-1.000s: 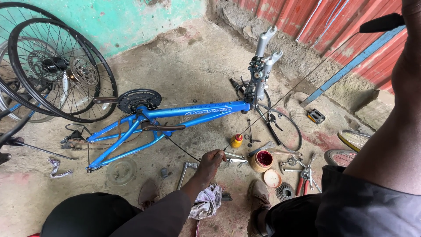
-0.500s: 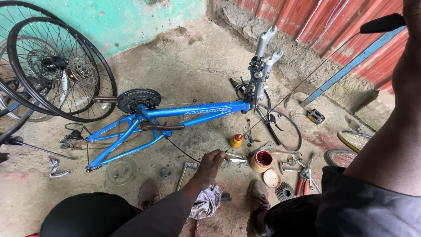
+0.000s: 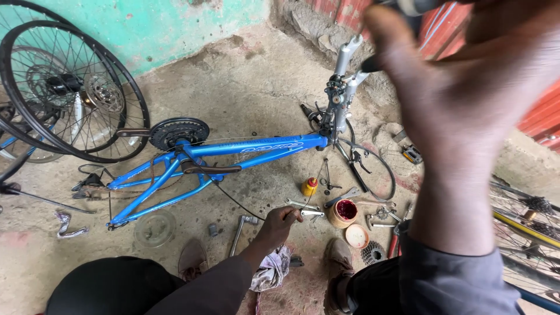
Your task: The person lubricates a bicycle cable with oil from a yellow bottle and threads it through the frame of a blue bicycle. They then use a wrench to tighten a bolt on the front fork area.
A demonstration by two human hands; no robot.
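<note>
Compared with half a second before, the right hand (image 3: 466, 111) had swung up close in front of the camera and now blocked much of the right side of the view; it was wrapped around a dark-ended tool handle (image 3: 408, 7) near the top edge, though blur hid the exact grip. The left hand (image 3: 282, 220) had barely shifted: it reached down to the floor with its fingers closed around a small spanner (image 3: 312, 213), which lay just left of the open tin (image 3: 343, 212) of red grease. The camera itself had moved nearer to the floor.

One blue bike frame (image 3: 233, 153) lay on its side across the middle, its silver fork (image 3: 344, 81) pointing to the far wall and its chainring (image 3: 178, 133) toward the left. At least two wheels (image 3: 70, 93) leaned together at the far left, and part of another wheel (image 3: 525, 216) showed at the right edge. One small yellow bottle (image 3: 309, 186) stood just beyond the spanner. One tin lid (image 3: 356, 236) lay near the tin, one cog (image 3: 371, 254) beside that, and one rag (image 3: 269, 271) rested under the left forearm. Several more spanners and small tools (image 3: 382, 216) were scattered right of the tin, too tangled to count.

Bare concrete (image 3: 245, 87) lay open on the far side of the frame, up to the green wall. The near strip between frame and knees was crowded with parts.
</note>
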